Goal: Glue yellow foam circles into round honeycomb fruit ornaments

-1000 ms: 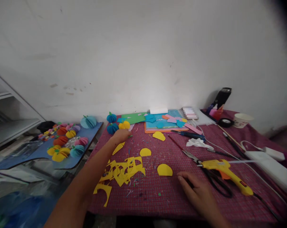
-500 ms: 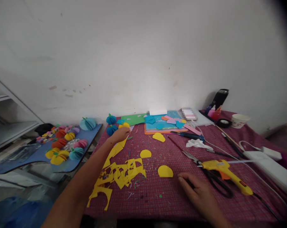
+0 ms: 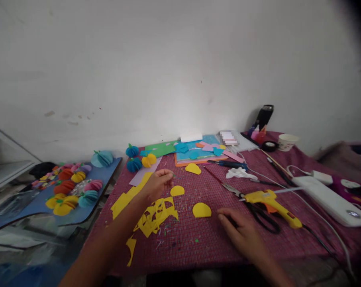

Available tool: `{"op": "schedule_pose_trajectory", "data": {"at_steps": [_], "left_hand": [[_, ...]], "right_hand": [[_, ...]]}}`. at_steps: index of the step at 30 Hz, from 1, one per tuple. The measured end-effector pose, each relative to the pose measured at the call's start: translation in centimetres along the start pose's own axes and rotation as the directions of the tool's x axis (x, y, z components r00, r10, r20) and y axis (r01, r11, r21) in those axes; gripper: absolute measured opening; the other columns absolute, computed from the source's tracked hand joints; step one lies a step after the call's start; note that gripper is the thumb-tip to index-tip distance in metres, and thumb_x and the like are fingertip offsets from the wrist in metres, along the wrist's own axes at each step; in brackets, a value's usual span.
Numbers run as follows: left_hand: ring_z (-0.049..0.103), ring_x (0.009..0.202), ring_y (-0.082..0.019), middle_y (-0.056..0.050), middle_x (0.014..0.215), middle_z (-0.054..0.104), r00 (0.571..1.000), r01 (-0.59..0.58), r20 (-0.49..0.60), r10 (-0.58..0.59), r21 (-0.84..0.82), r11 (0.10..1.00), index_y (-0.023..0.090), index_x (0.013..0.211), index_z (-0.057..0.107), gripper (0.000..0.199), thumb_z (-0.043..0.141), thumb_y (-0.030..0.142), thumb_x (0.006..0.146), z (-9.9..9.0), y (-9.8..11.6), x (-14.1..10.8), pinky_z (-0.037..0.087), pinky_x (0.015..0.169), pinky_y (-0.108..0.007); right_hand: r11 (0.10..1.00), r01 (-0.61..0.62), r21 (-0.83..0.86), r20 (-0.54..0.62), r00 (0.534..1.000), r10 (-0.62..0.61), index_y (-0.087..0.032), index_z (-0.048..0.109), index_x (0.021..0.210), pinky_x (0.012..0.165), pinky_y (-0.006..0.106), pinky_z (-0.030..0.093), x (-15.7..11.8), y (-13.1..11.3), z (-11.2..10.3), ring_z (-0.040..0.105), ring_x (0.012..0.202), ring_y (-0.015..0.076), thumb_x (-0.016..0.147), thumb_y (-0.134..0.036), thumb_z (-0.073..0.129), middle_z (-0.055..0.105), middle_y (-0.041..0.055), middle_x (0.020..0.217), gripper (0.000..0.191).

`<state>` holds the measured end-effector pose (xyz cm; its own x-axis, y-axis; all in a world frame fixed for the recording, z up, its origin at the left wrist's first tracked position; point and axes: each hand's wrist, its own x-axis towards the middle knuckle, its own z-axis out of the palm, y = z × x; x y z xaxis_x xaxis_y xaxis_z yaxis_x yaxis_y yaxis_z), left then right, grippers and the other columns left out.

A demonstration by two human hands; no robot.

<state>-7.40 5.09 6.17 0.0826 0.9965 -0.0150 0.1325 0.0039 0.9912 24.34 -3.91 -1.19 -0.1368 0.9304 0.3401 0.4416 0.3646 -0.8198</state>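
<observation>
Maroon checked cloth (image 3: 210,251) covers the table, specked with clippings; right hand (image 3: 243,233) rests on it, fingers loosely curled, nothing visibly gripped, palm side hidden; nearest yellow half-round (image 3: 202,210) lies flat just left of its fingertips, clear of other pieces; yellow offcuts (image 3: 152,220) heap farther left; left hand (image 3: 158,184) sits by the second half-round (image 3: 177,191), thumb and fingertips drawn together; tiny green fleck shows at the tips, can't tell if it's pinched.

Handling, my read: half-rounds look thin, so lift by the curved rim, don't crease the straight edge; keep the left hand high over the offcuts, they'd drag.

Room: best open patch is near-centre cloth, between offcuts and right hand; right side is tight: glue gun cord (image 3: 318,239) trails to the near right, yellow glue gun (image 3: 273,203) and black-handled scissors (image 3: 233,189) overlap in view, treat the nozzle as hot; left edge drops to a gap before the blue side table (image 3: 34,213); farther back, third yellow cut-out (image 3: 193,169) lies short of the stacked sheets (image 3: 212,140); wall (image 3: 180,71) closes the back.
</observation>
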Motion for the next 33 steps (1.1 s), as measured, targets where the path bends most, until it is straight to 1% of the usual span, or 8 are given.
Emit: {"op": "schedule_pose_trajectory", "data": {"at_steps": [2, 3, 7, 13, 15, 20, 27, 33], "left_hand": [[0.062, 0.065, -0.012, -0.002, 0.078, 0.063, 0.997, 0.07, 0.052, -0.064, -0.119, 0.99, 0.017, 0.089, 0.06, 0.042, 0.075, 0.055, 0.079, 2.5, 0.1, -2.8, 0.054, 0.067, -0.029], [0.062, 0.066, -0.012, -0.003, 0.081, 0.064, 0.988, 0.149, 0.091, -0.129, -0.276, 0.949, 0.017, 0.089, 0.062, 0.039, 0.081, 0.048, 0.076, 3.7, 0.2, -4.1, 0.054, 0.067, -0.028], [0.059, 0.065, -0.01, -0.002, 0.078, 0.064, 0.955, 0.296, 0.187, -0.23, -0.552, 0.78, 0.016, 0.087, 0.068, 0.026, 0.084, 0.033, 0.075, 7.7, 0.1, -8.3, 0.05, 0.064, -0.024], [0.059, 0.068, -0.011, -0.002, 0.077, 0.064, 0.951, 0.307, 0.178, -0.254, -0.642, 0.703, 0.017, 0.082, 0.073, 0.022, 0.087, 0.032, 0.073, 11.5, -1.7, -12.1, 0.049, 0.063, -0.024], [0.059, 0.068, -0.011, -0.002, 0.078, 0.065, 0.959, 0.277, 0.129, -0.254, -0.636, 0.721, 0.017, 0.082, 0.074, 0.022, 0.087, 0.032, 0.072, 12.0, -2.4, -12.9, 0.049, 0.064, -0.024], [0.056, 0.062, -0.01, 0.0, 0.073, 0.065, 0.964, 0.232, 0.041, -0.262, -0.606, 0.761, 0.018, 0.082, 0.076, 0.022, 0.087, 0.033, 0.071, 12.5, -3.3, -13.7, 0.047, 0.062, -0.024], [0.055, 0.061, -0.009, 0.001, 0.069, 0.063, 0.965, 0.23, 0.038, -0.258, -0.589, 0.775, 0.017, 0.079, 0.075, 0.023, 0.087, 0.034, 0.072, 12.7, -2.7, -13.8, 0.046, 0.061, -0.023], [0.062, 0.072, -0.011, -0.003, 0.083, 0.071, 0.958, 0.243, 0.035, -0.284, -0.623, 0.744, 0.016, 0.091, 0.078, 0.027, 0.089, 0.031, 0.071, 12.7, -2.7, -14.3, 0.05, 0.071, -0.024]], "right_hand": [[1.0, -0.003, 0.026, -0.047, 0.999, 0.005, -0.024, 0.076, 0.1, 0.086, 0.038, 0.059, -0.3, -0.8, -0.1, 0.074, 0.09, 0.0254, 0.094, -0.039, 0.059, 0.079, 0.0067, 0.097, 0.023], [0.999, -0.011, 0.049, -0.06, 0.998, 0.014, -0.024, 0.076, 0.099, 0.085, 0.037, 0.058, -0.5, -1.4, -0.1, 0.074, 0.089, 0.0247, 0.094, -0.039, 0.06, 0.079, 0.0064, 0.096, 0.022], [0.966, -0.087, 0.244, 0.043, 0.996, 0.078, -0.025, 0.073, 0.104, 0.083, 0.034, 0.057, -1.4, -4.6, 0.7, 0.071, 0.09, 0.0214, 0.095, -0.035, 0.061, 0.076, 0.0047, 0.098, 0.018], [0.706, -0.253, 0.661, 0.234, 0.964, 0.126, -0.025, 0.066, 0.104, 0.074, 0.031, 0.058, -2.4, -7.1, 3.4, 0.069, 0.076, 0.0167, 0.089, -0.036, 0.069, 0.07, -0.0002, 0.084, 0.019], [0.679, -0.29, 0.675, 0.245, 0.955, 0.165, -0.025, 0.066, 0.102, 0.074, 0.032, 0.059, -2.7, -7.0, 3.8, 0.069, 0.076, 0.0167, 0.088, -0.037, 0.07, 0.07, -0.0001, 0.084, 0.019], [0.745, -0.325, 0.583, 0.239, 0.944, 0.226, -0.022, 0.065, 0.081, 0.066, 0.028, 0.055, -3.3, -6.8, 3.7, 0.064, 0.067, 0.0148, 0.089, -0.038, 0.069, 0.068, -0.0008, 0.074, 0.017], [0.796, -0.297, 0.527, 0.261, 0.948, 0.181, -0.021, 0.066, 0.08, 0.062, 0.025, 0.049, -3.2, -6.7, 3.4, 0.06, 0.065, 0.0132, 0.091, -0.035, 0.066, 0.067, -0.0006, 0.073, 0.017], [0.758, -0.314, 0.571, 0.234, 0.948, 0.216, -0.019, 0.066, 0.079, 0.058, 0.024, 0.045, -3.6, -6.3, 3.7, 0.055, 0.064, 0.0123, 0.092, -0.035, 0.066, 0.063, -0.0011, 0.072, 0.02]]}}
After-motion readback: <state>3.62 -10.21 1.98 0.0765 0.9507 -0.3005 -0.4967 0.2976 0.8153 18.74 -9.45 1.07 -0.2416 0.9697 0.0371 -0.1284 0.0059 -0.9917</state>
